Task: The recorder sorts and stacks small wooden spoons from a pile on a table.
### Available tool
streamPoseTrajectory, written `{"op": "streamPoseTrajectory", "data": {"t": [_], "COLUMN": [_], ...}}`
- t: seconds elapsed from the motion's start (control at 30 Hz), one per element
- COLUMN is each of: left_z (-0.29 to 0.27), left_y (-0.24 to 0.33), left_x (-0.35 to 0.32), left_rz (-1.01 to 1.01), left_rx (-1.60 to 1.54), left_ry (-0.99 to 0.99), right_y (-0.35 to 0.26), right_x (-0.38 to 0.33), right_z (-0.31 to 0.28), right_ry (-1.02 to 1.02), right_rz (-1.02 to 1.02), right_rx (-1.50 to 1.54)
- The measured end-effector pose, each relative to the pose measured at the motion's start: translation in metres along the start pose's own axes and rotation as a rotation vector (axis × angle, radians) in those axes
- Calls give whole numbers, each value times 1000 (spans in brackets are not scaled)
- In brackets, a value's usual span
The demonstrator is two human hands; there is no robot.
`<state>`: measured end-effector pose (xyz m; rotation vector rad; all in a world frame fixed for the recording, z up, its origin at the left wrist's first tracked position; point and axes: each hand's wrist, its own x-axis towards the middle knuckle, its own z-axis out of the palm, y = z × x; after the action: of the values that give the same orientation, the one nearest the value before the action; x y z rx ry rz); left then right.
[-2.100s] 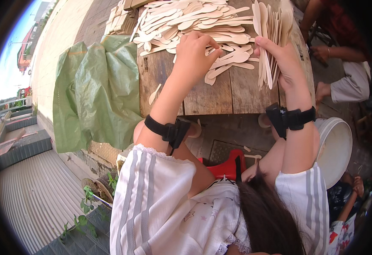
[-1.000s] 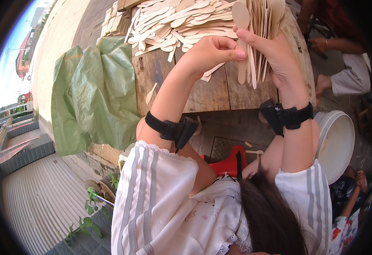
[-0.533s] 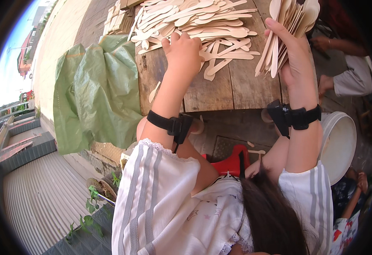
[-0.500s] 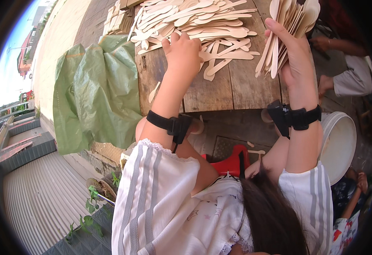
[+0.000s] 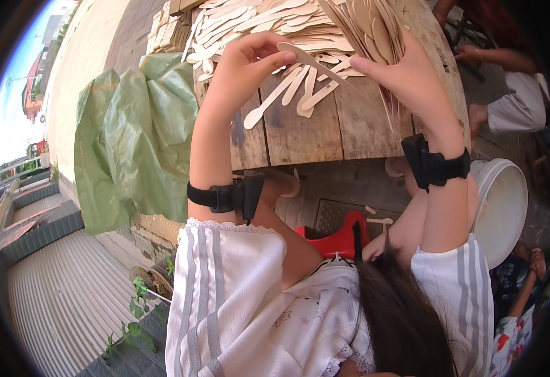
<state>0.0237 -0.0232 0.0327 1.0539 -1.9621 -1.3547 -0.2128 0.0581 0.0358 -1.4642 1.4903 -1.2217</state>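
Observation:
My left hand (image 5: 243, 66) pinches one flat wooden spoon (image 5: 316, 61) by its end, over the near part of the pile. The spoon slants down to the right, toward my other hand. A thick fanned bundle of wooden spoons (image 5: 375, 31) is gripped in my right hand (image 5: 416, 75), its thumb pointing left. Behind and below both hands lies a heap of loose wooden spoons (image 5: 287, 19) on the plank table (image 5: 303, 138). Several single spoons, one of them (image 5: 259, 110) angled toward me, stick out at the heap's near edge.
Stacked wooden bundles (image 5: 167, 31) stand at the table's far left. A green tarp (image 5: 124, 144) hangs off the left side. Below the table are a red stool (image 5: 344, 235) and, to the right, a white bucket (image 5: 504, 213). Another person's arm (image 5: 498, 58) shows at right.
My left hand has lifted a single spoon from the heap and moved slightly left. My right hand has brought its bundle leftward and tilted it, closer to the left hand.

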Motion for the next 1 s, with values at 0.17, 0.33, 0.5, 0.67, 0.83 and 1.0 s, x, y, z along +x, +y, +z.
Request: {"op": "streamPoseTrajectory", "data": {"t": [0.17,0.33,0.5,0.67,0.83,1.0], "left_z": [17,14,14,7,16,40], "left_y": [12,14,8,-8,-32,-42], "left_x": [0,1,0,-12,-33,-41], "left_rz": [161,231,248,-100,-219,-267], "left_rx": [-114,-60,9,368,1120,1202], "left_ry": [95,73,120,216,143,91], "right_y": [-3,-12,-14,-9,-2,11], "right_x": [-2,1,-5,-4,1,6], "right_z": [17,13,23,19,0,-21], "right_ry": [-127,-363,-343,-258,-93,40], "right_rz": [-28,186,214,165,256,250], "right_rx": [269,450,491,491,455,568]}}
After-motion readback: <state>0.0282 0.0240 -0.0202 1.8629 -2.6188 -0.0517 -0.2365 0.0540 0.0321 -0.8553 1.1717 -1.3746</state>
